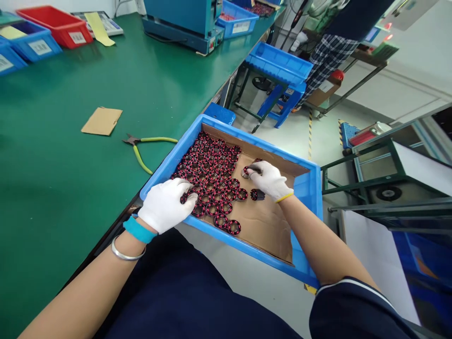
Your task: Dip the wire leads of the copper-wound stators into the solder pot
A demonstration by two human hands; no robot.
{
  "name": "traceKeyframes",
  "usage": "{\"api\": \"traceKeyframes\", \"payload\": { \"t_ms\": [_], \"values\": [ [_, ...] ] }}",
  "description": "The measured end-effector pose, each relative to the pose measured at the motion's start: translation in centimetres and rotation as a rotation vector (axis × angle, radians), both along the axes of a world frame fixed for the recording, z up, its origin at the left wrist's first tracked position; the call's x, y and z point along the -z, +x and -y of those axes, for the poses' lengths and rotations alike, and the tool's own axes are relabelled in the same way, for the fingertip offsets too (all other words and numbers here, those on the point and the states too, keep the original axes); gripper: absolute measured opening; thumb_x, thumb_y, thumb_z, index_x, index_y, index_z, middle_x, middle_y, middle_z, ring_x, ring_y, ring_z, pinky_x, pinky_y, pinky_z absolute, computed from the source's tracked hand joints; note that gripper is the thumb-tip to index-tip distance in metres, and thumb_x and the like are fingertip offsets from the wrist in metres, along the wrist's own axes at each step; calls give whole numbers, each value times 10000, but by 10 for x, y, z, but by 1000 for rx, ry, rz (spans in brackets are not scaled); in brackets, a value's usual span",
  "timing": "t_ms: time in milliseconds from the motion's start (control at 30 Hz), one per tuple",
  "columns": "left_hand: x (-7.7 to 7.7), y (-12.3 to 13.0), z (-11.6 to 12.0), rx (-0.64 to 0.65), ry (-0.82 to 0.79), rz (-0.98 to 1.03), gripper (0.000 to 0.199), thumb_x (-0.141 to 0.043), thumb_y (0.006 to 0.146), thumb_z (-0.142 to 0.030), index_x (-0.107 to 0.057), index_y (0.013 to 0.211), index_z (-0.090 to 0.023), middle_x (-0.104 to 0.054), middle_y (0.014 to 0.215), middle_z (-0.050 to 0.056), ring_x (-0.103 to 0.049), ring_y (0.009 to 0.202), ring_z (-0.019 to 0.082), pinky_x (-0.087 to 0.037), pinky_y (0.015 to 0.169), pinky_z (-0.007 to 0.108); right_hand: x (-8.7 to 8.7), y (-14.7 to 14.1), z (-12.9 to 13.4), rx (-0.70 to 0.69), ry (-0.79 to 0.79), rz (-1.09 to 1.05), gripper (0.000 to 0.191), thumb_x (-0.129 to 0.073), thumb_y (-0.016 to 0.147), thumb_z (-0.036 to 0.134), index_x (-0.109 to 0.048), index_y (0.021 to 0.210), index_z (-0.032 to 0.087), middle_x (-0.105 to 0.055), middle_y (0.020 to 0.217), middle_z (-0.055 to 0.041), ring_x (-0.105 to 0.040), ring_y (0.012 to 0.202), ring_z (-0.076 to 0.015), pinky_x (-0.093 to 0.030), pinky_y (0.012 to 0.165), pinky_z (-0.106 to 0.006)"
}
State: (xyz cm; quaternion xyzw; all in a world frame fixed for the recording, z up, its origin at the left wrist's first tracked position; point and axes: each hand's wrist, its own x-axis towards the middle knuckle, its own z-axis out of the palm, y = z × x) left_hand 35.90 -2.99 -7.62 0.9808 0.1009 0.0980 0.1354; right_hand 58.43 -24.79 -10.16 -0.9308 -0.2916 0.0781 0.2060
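My left hand (167,205), in a white glove, curls over the near-left edge of a blue tray (247,256). Thumb and fingers close around one of the black stator rings with pink-red marks there; its grip is partly hidden. Across the tray, my gloved right hand (270,179) pinches a stator ring (246,172) above the cardboard lining (261,226). Beside that hand a single stator (257,194) lies on its side. Another is partly hidden behind the fingers. Many stator rings (212,165) stand packed together in the tray's left half, ends up.
Diagonal cutters (141,141) with green handles and a cardboard piece (101,121) lie on the green table (63,188), left of the tray. Behind are a red bin (56,26) and a teal machine (176,23). A blue crate (278,61) and a person's legs (326,63) are beyond.
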Motion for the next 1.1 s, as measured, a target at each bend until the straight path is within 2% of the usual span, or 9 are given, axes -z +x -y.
{"api": "traceKeyframes", "payload": {
  "t_ms": [100, 200, 367, 567, 700, 767, 867, 967, 1100],
  "values": [
    [0, -1, 0, -8, 10, 22, 290, -466, 867, -375, -682, 959, -206, -705, 1062, 49, -668, 958, 235, -522, 834, 346, -1, 6, 8, 89, 67, 2, 417, -561, 820, 393, -621, 1157, 156, -630, 1126, -101, -597, 1023, -235, -470, 931, -378],
    [0, -1, 1, -17, 25, 41, 305, -470, 871, -402, -685, 950, -200, -703, 1069, 56, -668, 957, 240, -523, 823, 346, 1, 10, 5, 74, 7, 33, 558, -677, 727, 451, -589, 1210, 185, -608, 1169, -100, -591, 1035, -258, -469, 930, -417],
    [1, -1, 1, -15, 33, 41, 312, -464, 878, -413, -688, 937, -204, -704, 1072, 52, -669, 957, 235, -522, 828, 340, 11, 10, -12, 58, -4, -63, 359, -660, 746, 350, -648, 1071, 197, -670, 1016, -57, -626, 918, -209, -493, 880, -380],
    [2, -2, 1, -42, 18, 47, 309, -488, 859, -423, -691, 960, -214, -702, 1082, 58, -666, 970, 242, -529, 817, 347, 23, 1, -21, -37, 142, -316, 380, -674, 716, 292, -625, 1075, 175, -671, 1069, -64, -637, 923, -178, -506, 885, -344],
    [2, -2, 1, -41, 12, 70, 329, -479, 864, -440, -693, 950, -206, -704, 1082, 58, -670, 959, 242, -529, 815, 350, 18, 2, -25, 112, 265, -199, 349, -548, 812, 330, -600, 1098, 135, -666, 1050, -104, -633, 924, -190, -509, 874, -349],
    [2, -2, 1, -40, 17, 78, 337, -475, 868, -446, -694, 944, -201, -707, 1075, 56, -673, 948, 242, -529, 807, 352, 11, 7, -27, 189, 196, -10, 459, -547, 816, 386, -556, 1206, 145, -624, 1140, -130, -611, 996, -240, -485, 908, -407],
    [3, -2, 1, -41, 27, 74, 342, -473, 868, -450, -695, 936, -199, -709, 1064, 56, -675, 939, 246, -530, 793, 354, 1, 14, -29, 145, -53, 84, 490, -507, 836, 427, -530, 1280, 222, -550, 1244, -140, -568, 1079, -326, -454, 900, -502],
    [3, -1, 1, -40, 23, 57, 343, -479, 862, -460, -698, 937, -206, -708, 1060, 58, -673, 947, 244, -529, 800, 349, -6, 20, -28, 122, -226, 46, 383, -465, 846, 416, -597, 1161, 245, -581, 1177, -120, -574, 1051, -338, -454, 855, -509],
    [3, -1, 1, -57, 18, 42, 354, -473, 861, -474, -704, 932, -216, -705, 1071, 57, -671, 944, 237, -528, 799, 341, -8, 21, -20, 161, -349, -47, 255, -578, 756, 397, -616, 934, 218, -647, 964, -80, -600, 937, -287, -468, 799, -426]
  ]
}}
